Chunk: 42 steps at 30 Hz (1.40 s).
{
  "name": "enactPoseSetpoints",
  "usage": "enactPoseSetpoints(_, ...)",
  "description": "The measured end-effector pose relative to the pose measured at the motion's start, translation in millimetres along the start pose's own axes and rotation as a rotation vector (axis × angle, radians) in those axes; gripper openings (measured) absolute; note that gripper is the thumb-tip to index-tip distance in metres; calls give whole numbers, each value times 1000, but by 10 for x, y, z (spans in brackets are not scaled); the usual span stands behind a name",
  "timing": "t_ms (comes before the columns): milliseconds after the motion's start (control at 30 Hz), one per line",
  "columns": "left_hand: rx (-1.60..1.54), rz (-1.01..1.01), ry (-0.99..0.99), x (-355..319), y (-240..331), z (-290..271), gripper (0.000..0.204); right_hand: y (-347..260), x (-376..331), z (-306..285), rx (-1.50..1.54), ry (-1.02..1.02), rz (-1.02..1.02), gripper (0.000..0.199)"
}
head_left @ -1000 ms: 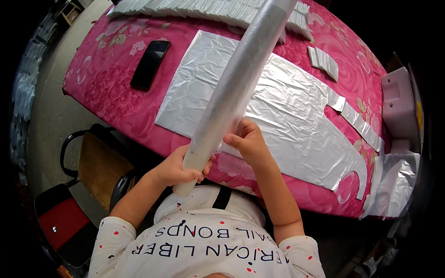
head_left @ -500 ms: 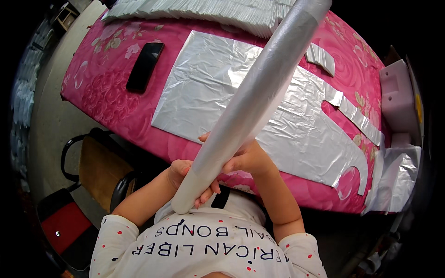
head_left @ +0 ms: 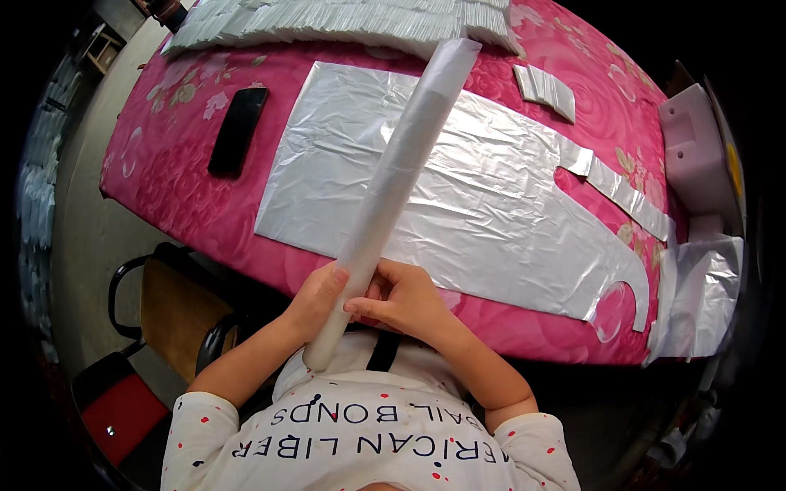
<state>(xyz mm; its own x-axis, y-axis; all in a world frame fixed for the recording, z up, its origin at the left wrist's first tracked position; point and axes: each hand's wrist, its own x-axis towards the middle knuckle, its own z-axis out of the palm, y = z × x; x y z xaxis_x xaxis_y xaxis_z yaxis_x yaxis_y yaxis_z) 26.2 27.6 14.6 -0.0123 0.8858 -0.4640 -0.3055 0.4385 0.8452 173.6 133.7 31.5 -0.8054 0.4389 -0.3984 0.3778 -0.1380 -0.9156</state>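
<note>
A long white roll of thin plastic film point(head_left: 393, 184) slants up and away from my lap, its far end over the table. Around its lower part is my left hand point(head_left: 318, 301), closed with the thumb on top. My right hand point(head_left: 409, 304) grips the roll from the other side, thumb against it and fingers curled behind, partly hidden. Beyond the roll, a flat sheaf of silvery-white plastic aprons point(head_left: 508, 213) lies on the table, its curved cutouts and straps toward the right. Part of that sheaf is covered by the roll.
A pink flowered cloth point(head_left: 176, 168) covers the table. On it lie a black phone point(head_left: 237, 131), a small folded plastic bundle point(head_left: 546, 92) and a long row of folded white plastic point(head_left: 327, 29). A white foam box point(head_left: 700, 151) stands right; a chair point(head_left: 176, 307) stands left.
The roll's far end has swung down and left, away from the camera. My left hand now wraps its side, and the right hand has shifted slightly lower and left.
</note>
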Motion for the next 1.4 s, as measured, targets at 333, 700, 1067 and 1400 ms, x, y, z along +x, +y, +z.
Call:
enactPoseSetpoints(333, 229, -449, -13, -501, -212, -317, 33, 411, -218, -973, 206, 371, 39, 35)
enactPoseSetpoints(700, 250, -410, -14, -580, -282, -357, 35, 249, 263, -1331, 90, 394, -65, 32)
enactPoseSetpoints(1067, 161, -479, -64, -546, -251, -365, 31, 258, 343, -1436, -20, 274, 10, 17)
enactPoseSetpoints(1400, 351, -616, -252, -674, -214, -601, 41, 728, -191, -2968, -253, 957, -117, 18)
